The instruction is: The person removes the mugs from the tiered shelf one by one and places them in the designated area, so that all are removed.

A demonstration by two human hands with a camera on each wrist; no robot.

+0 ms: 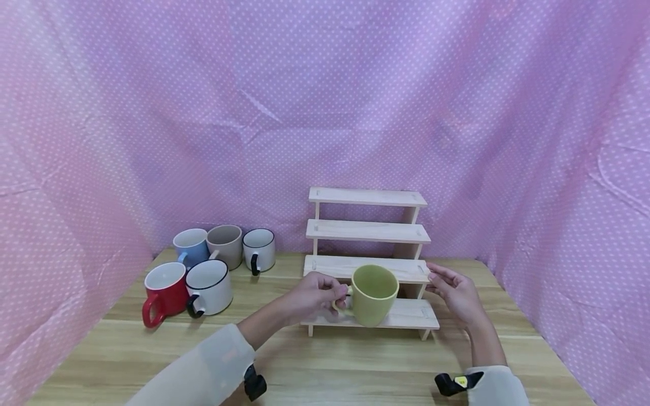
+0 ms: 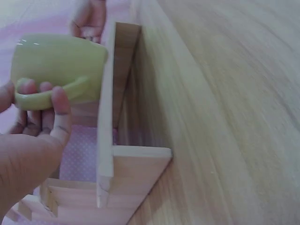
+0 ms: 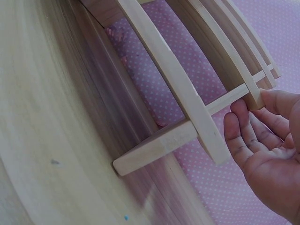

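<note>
A yellow-green mug (image 1: pixel 374 299) is upright at the lowest step of a wooden tiered display stand (image 1: pixel 368 269). My left hand (image 1: pixel 316 296) holds it by the handle (image 2: pixel 51 96), thumb on one side and fingers curled through and behind. In the left wrist view the mug's base is right at the step's board. At the stand's right side, my right hand (image 1: pixel 457 290) pinches the end of the second step from the bottom. The right wrist view shows the thumb (image 3: pixel 276 101) on the board's end and fingertips under it.
Left on the wooden table (image 1: pixel 304 366) stand a red mug (image 1: pixel 175 290), a white mug with black rim (image 1: pixel 215 296), a blue mug (image 1: pixel 192 245), a grey-beige mug (image 1: pixel 228 245) and another black-rimmed white mug (image 1: pixel 264 251). A pink dotted cloth (image 1: pixel 325 113) hangs behind.
</note>
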